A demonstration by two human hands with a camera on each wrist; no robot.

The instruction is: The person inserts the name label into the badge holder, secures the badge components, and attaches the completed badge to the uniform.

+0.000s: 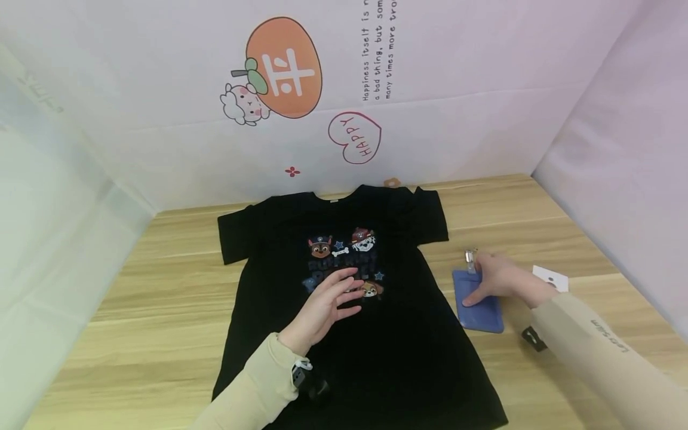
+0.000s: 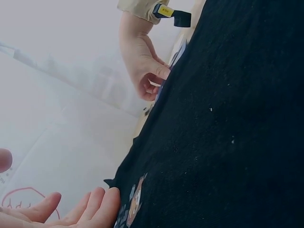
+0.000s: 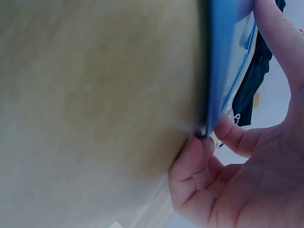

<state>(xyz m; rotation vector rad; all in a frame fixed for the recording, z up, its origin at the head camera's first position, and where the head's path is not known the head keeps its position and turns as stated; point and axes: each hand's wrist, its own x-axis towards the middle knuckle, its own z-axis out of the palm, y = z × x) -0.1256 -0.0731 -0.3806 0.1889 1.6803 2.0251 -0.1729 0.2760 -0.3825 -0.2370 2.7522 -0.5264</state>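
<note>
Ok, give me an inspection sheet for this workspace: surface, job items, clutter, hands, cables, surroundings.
Surface: wood-grain table, light-coloured.
Job items: black T-shirt spread out, printed side up; blue card holder beside it, with a metal clip.
Clutter: white card-like piece, partly hidden.
Hands: left hand over the shirt, contact unclear; right hand grips the holder.
Cables: nothing seen.
Surroundings: white backdrop behind, with printed drawings and text.

Badge hldr point(image 1: 486, 315): smooth plastic w/ shiny metal clip point(image 1: 470, 261); tee point(image 1: 387, 334): matt cloth; tbl point(image 1: 161, 310): smooth wood-grain
</note>
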